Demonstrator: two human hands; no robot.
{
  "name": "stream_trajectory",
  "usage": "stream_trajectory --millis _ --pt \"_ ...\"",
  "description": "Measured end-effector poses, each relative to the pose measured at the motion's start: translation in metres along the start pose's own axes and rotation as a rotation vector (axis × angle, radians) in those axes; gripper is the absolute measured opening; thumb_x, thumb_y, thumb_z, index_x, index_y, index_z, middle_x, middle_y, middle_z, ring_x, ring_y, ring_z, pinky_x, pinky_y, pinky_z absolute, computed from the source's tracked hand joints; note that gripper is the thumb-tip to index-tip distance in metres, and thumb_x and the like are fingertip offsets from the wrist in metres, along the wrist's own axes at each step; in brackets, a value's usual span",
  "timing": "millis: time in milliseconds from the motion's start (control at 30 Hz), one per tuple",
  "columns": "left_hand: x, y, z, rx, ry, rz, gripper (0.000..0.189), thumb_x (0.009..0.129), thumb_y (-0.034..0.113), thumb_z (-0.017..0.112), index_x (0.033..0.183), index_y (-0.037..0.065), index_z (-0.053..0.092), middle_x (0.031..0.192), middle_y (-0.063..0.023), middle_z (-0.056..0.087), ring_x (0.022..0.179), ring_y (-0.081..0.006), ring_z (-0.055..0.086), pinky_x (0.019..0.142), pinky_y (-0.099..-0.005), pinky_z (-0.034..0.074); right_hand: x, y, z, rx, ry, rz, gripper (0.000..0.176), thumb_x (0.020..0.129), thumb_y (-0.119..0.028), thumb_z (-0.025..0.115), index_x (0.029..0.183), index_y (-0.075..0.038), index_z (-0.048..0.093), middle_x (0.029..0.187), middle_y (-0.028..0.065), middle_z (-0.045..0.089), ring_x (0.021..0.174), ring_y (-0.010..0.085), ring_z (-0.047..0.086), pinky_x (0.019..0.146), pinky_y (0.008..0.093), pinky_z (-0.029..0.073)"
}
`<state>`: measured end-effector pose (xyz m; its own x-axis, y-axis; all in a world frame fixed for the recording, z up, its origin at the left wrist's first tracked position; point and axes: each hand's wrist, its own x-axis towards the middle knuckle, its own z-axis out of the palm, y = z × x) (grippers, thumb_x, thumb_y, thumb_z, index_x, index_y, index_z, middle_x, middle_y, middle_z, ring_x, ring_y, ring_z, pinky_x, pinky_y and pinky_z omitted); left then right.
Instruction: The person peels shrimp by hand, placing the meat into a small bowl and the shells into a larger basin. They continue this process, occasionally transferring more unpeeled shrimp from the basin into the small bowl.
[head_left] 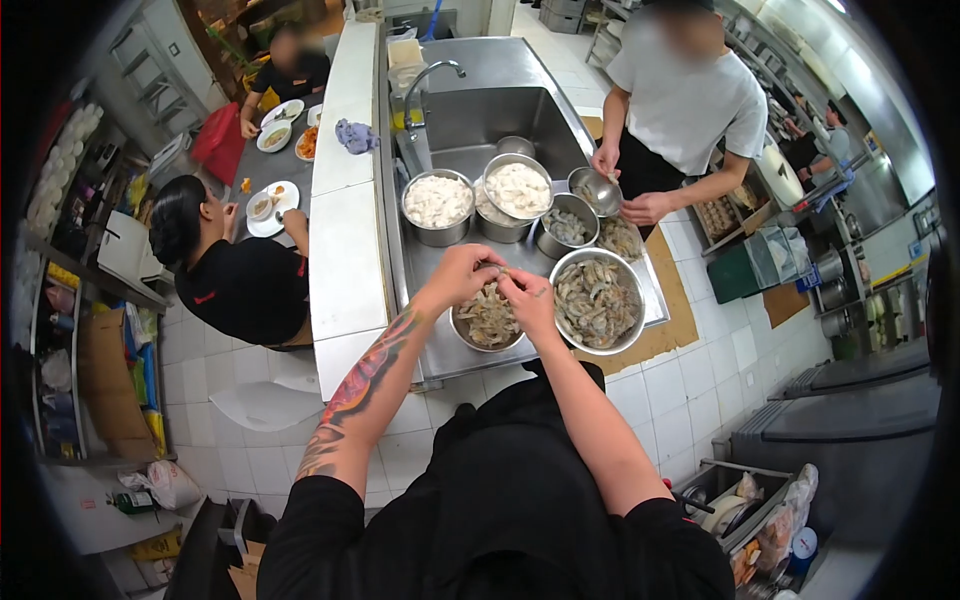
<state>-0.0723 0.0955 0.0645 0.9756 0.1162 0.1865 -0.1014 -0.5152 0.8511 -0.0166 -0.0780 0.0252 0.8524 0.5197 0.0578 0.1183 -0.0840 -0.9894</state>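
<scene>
My left hand point(463, 274) and my right hand point(527, 302) meet over a metal bowl point(487, 346) with shrimp shells point(484, 318) in it. Both are closed, fingertips pinched together on a small shrimp point(503, 271) that is mostly hidden by the fingers. Just right of my right hand stands a larger steel bowl point(640, 318) full of raw, unpeeled shrimp point(598, 295). Behind it, a smaller pot point(541, 243) contains greyish peeled shrimp point(567, 226).
Bowls of a white food point(437, 201) stand by the sink point(500, 115) and faucet point(432, 70). Across the counter a person in a white shirt point(680, 90) handles a small metal bowl point(596, 190). A tiled ledge point(345, 250) runs along the left; people sit eating beyond it.
</scene>
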Motion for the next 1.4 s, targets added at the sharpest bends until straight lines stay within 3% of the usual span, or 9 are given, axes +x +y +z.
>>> stream_trajectory --millis 67,367,467,533,600,700,900,1267,1400 --pt "0.0 0.001 -0.004 -0.152 -0.066 -0.185 0.021 0.09 0.005 0.071 0.11 -0.001 0.073 0.088 -0.0087 0.073 0.08 -0.0124 0.068 0.073 -0.0289 0.054 -0.003 -0.005 0.0 0.063 0.0 0.027 0.025 0.095 -0.021 0.069 0.099 0.003 0.076 0.075 0.0003 0.07 0.069 0.0053 0.059 0.063 0.025 0.047" --pt "0.001 -0.016 -0.001 -0.549 -0.106 -0.253 0.02 0.094 0.003 0.067 0.113 -0.004 0.072 0.086 -0.0051 0.072 0.076 -0.0091 0.065 0.069 -0.0256 0.053 -0.01 -0.016 -0.005 0.264 -0.057 0.115 0.019 0.098 -0.017 0.068 0.096 0.001 0.074 0.078 0.0005 0.068 0.065 0.0047 0.06 0.06 0.0222 0.048" --pt "-0.002 0.005 -0.01 -0.015 -0.057 -0.253 0.021 0.09 0.004 0.07 0.11 -0.001 0.074 0.085 -0.0071 0.073 0.078 -0.0076 0.065 0.07 -0.0264 0.052 -0.01 -0.009 -0.009 0.272 -0.058 0.158 0.018 0.096 -0.017 0.069 0.098 0.0 0.074 0.077 0.0023 0.069 0.065 0.0078 0.061 0.06 0.0241 0.049" --pt "-0.001 -0.004 -0.011 -0.048 -0.038 -0.273 0.022 0.088 0.003 0.07 0.109 0.001 0.075 0.084 -0.0081 0.073 0.077 -0.0087 0.065 0.07 -0.0275 0.052 -0.007 0.004 -0.008 0.283 -0.052 0.204 0.019 0.095 -0.018 0.07 0.099 0.0 0.074 0.076 0.0039 0.07 0.065 0.0113 0.063 0.06 0.0264 0.05" --pt "-0.004 -0.017 -0.009 -0.082 -0.026 -0.288 0.023 0.086 0.003 0.07 0.108 0.002 0.075 0.083 -0.0091 0.074 0.075 -0.0097 0.066 0.07 -0.0287 0.052 -0.001 0.02 -0.007 -0.41 0.004 -0.203 0.022 0.087 -0.02 0.076 0.102 -0.003 0.075 0.075 0.0112 0.071 0.068 0.0314 0.067 0.067 0.0381 0.055" --pt "-0.002 -0.029 -0.004 0.094 -0.034 -0.208 0.026 0.084 0.002 0.07 0.11 0.002 0.075 0.083 -0.0102 0.075 0.07 -0.0142 0.066 0.069 -0.0315 0.054 0.0 0.052 -0.02 -0.901 -0.148 -0.333 0.028 0.084 -0.022 0.075 0.105 -0.004 0.075 0.082 0.0183 0.072 0.08 0.042 0.068 0.077 0.0434 0.056" --pt "-0.004 -0.03 0.002 0.107 -0.069 -0.19 0.024 0.082 0.009 0.073 0.104 0.0 0.075 0.085 -0.0146 0.075 0.07 -0.0202 0.072 0.066 -0.0328 0.056 0.002 0.02 -0.005 -0.308 -0.08 -0.11 0.028 0.091 -0.015 0.07 0.115 -0.002 0.073 0.095 0.0203 0.076 0.085 0.0315 0.075 0.076 0.0366 0.057" --pt "-0.003 -0.01 0.002 -0.042 -0.008 -0.306 0.02 0.08 0.011 0.076 0.089 -0.007 0.074 0.072 -0.0126 0.074 0.066 -0.0148 0.072 0.06 -0.0297 0.055 0.004 0.005 0.01 -0.276 -0.086 -0.036 0.026 0.092 -0.007 0.066 0.115 0.005 0.071 0.095 0.0141 0.078 0.085 0.0165 0.075 0.076 0.0298 0.059" --pt "-0.002 -0.014 0.0 -0.17 -0.047 -0.366 0.019 0.082 0.009 0.076 0.092 -0.008 0.073 0.075 -0.0116 0.074 0.066 -0.0135 0.071 0.06 -0.0278 0.055 0.005 0.011 0.006 0.055 -0.134 0.112 0.025 0.096 -0.005 0.06 0.116 0.006 0.069 0.095 0.0108 0.076 0.083 0.0159 0.074 0.075 0.0282 0.06"
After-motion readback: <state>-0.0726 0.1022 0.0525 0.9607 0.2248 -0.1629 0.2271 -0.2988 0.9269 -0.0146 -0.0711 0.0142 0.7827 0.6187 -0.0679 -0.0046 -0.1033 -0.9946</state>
